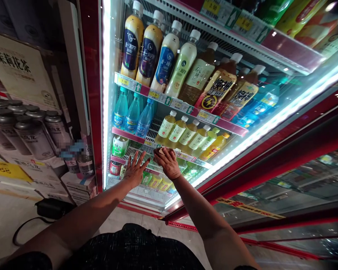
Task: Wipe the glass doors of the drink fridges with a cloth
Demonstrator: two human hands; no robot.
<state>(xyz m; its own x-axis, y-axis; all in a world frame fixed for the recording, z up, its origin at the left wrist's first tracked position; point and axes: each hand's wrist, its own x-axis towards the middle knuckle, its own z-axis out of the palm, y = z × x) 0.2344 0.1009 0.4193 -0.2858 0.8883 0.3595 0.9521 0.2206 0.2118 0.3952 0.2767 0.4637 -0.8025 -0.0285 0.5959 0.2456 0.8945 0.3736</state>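
My left hand (133, 171) has its fingers spread wide in front of the lower shelves of a lit drinks fridge, beside a green-labelled bottle (119, 146). It holds nothing. To its right, my right hand (169, 165) presses on a crumpled brown cloth (158, 153), its fingers lying over it. The cloth is mostly hidden beneath the fingers. It appears in front of a shelf edge, just below a row of tea bottles (179, 134). Whether a glass pane lies between my hands and the shelves I cannot tell.
Large bottles (153, 48) line the upper shelf, with small blue bottles (132, 116) below. A red frame (91, 75) borders the fridge. Boxes and silver-capped bottles (30, 135) stand at left. A black bag (54, 208) lies on the floor. Another red-framed fridge (287, 168) stands at right.
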